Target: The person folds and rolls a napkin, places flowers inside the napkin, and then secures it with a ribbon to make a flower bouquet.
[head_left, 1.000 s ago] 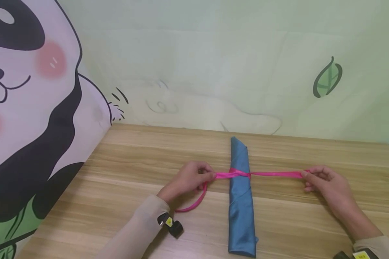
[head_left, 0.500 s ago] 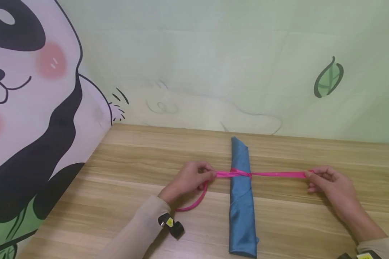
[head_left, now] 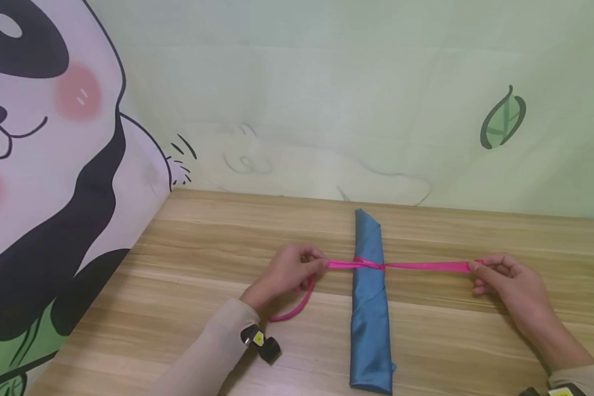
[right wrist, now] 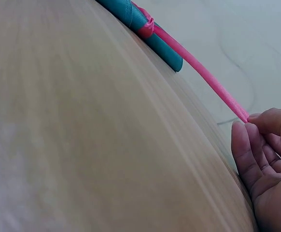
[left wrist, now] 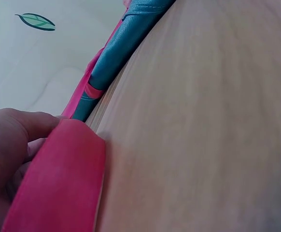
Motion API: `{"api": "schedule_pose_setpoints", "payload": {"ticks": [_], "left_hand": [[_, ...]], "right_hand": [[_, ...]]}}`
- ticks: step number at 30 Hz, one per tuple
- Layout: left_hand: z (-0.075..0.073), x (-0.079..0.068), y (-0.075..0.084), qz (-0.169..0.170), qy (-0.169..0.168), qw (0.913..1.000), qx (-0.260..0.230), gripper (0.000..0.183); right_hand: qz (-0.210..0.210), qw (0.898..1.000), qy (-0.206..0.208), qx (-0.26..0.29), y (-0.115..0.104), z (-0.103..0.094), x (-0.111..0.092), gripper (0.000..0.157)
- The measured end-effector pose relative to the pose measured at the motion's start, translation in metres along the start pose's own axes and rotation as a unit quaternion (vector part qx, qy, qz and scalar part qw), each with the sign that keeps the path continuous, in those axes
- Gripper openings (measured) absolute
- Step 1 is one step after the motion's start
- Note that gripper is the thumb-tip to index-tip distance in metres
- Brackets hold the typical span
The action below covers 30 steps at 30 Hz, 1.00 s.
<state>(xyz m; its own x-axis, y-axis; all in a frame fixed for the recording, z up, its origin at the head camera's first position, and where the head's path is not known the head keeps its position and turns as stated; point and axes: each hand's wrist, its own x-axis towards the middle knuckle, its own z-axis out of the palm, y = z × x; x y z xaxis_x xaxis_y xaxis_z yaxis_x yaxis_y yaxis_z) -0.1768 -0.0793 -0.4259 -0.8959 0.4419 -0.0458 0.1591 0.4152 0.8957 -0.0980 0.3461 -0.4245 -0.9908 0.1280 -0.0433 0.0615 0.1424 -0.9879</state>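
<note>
A rolled blue satin cloth (head_left: 369,330) lies lengthwise on the wooden table. Round its upper part runs a pink ribbon (head_left: 425,267), crossed over itself on top of the roll. My left hand (head_left: 289,269) pinches one side of the ribbon, and a loose tail curves down below that hand to the table. Out to the right, my right hand (head_left: 515,283) pinches the other end between thumb and fingers. Both lengths stretch nearly straight from the roll. In the right wrist view a small knot-like twist of ribbon (right wrist: 149,26) sits against the cloth.
The wooden table (head_left: 203,231) reaches back to a pale green wall covering (head_left: 302,99) with a leaf drawing. A large panda picture (head_left: 69,165) covers the left side. A wrist camera (head_left: 267,347) is strapped over the left sleeve.
My right hand has moved slightly to the right with its ribbon end. The roll has shifted a touch to the right; my left hand has barely moved.
</note>
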Motion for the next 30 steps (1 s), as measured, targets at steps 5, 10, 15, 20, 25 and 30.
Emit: {"api": "schedule_pose_setpoints", "payload": {"ticks": [5, 10, 15, 20, 25, 30], "left_hand": [[-0.0001, -0.0002, -0.0005, 0.000, 0.001, 1.0000, 0.003, 0.007], [-0.0007, -0.0009, 0.0001, -0.001, -0.001, 1.0000, -0.001, 0.007], [-0.0008, -0.0008, 0.0016, -0.005, 0.001, 1.0000, 0.001, 0.006], [-0.0002, -0.0007, 0.0023, -0.009, 0.003, 0.9999, 0.004, 0.006], [-0.0003, -0.0006, 0.0020, -0.013, 0.002, 0.9999, 0.000, 0.006], [-0.0006, -0.0001, 0.0011, -0.014, 0.002, 0.9999, -0.001, 0.006]], "right_hand": [[0.004, 0.999, -0.006, 0.036, 0.0014, -0.0017, 0.0002, 0.012], [0.017, 0.997, -0.007, 0.080, 0.0007, -0.0024, 0.0010, 0.008], [0.024, 0.996, -0.002, 0.085, -0.0007, -0.0020, 0.0013, 0.007], [0.020, 0.996, 0.000, 0.086, -0.0009, -0.0021, 0.0017, 0.007], [0.019, 0.996, -0.001, 0.083, -0.0007, -0.0023, 0.0018, 0.008], [0.023, 0.997, -0.001, 0.075, -0.0002, -0.0023, 0.0019, 0.011]]}}
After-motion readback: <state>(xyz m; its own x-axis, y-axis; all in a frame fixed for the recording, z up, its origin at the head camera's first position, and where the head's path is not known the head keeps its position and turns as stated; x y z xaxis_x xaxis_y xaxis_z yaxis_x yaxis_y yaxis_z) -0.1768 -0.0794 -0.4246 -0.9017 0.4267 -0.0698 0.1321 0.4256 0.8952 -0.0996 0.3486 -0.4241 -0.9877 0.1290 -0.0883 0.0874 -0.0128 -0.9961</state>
